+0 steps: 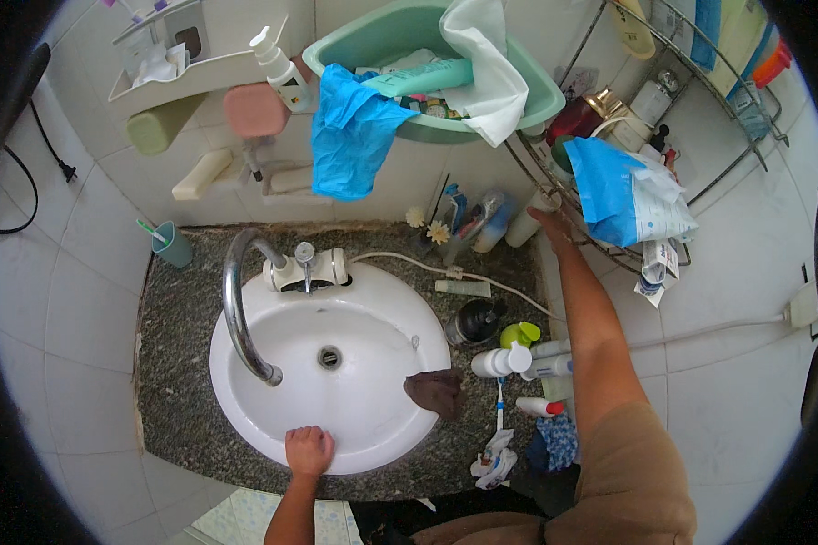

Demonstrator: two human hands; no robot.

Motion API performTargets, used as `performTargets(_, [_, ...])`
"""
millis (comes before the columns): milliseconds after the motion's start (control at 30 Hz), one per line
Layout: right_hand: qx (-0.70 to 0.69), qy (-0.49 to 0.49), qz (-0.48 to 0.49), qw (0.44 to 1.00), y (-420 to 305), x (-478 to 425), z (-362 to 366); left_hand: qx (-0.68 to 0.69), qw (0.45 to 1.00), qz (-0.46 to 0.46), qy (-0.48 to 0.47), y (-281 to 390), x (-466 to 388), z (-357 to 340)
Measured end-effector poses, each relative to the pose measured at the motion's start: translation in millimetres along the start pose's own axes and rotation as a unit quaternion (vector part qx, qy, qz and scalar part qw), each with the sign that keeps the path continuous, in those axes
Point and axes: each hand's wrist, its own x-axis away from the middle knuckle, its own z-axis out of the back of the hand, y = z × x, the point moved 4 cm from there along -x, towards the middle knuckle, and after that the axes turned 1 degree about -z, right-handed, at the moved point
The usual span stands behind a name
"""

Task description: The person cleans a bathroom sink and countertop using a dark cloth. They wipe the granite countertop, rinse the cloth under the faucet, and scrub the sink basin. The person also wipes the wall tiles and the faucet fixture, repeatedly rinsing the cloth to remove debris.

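Note:
My left hand [310, 451] rests at the front rim of the white oval sink [361, 409], fingers curled, nothing visible in them. A curved chrome faucet [235, 320] stands over the basin. My right arm stretches to the back right corner, where my right hand [556, 228] is beside a white bottle [528, 221], just under the wire corner rack [603, 248]. The hand is partly hidden, so I cannot tell whether it grips the bottle. Over the sink's right rim lies a dark brown cloth [436, 393].
Right of the sink stand a black pump bottle [476, 321], a white bottle [496, 362] and a toothbrush [500, 402]. A white cable [409, 257] crosses the granite counter [177, 409]. Above hang a green basin [538, 102] and a blue bag [354, 146]. A cup [173, 246] stands left.

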Motion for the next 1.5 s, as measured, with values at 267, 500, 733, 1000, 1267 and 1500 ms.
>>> performTargets(267, [-0.195, -0.137, 0.147, 0.960, -0.7, 120.8, 39.2, -0.013, 1.000, -0.002, -0.008, -0.2, 0.2, -0.9])
performTargets(500, [-0.096, -0.282, 0.278, 0.913, -6.2, 211.5, 14.8, 0.010, 1.000, 0.000, 0.003, -1.4, 1.5, -0.7])
performTargets(733, [0.036, -0.314, 0.273, 0.909, 2.5, 174.3, 35.3, -0.008, 1.000, 0.009, -0.003, -2.4, 0.6, 1.5])
performTargets(1000, [0.264, -0.164, 0.207, 0.927, 33.1, 5.7, -29.6, 0.014, 1.000, -0.004, 0.007, -2.5, -0.9, -5.2])
performTargets(1267, [0.322, -0.025, 0.387, 0.864, 96.0, -94.7, -96.2, 0.037, 0.999, -0.008, 0.000, -3.6, -2.0, -9.6])
performTargets(1500, [0.243, -0.114, 0.234, 0.934, 108.2, -95.4, -95.2, 0.032, 0.999, -0.010, -0.004, 0.7, -7.5, -1.9])
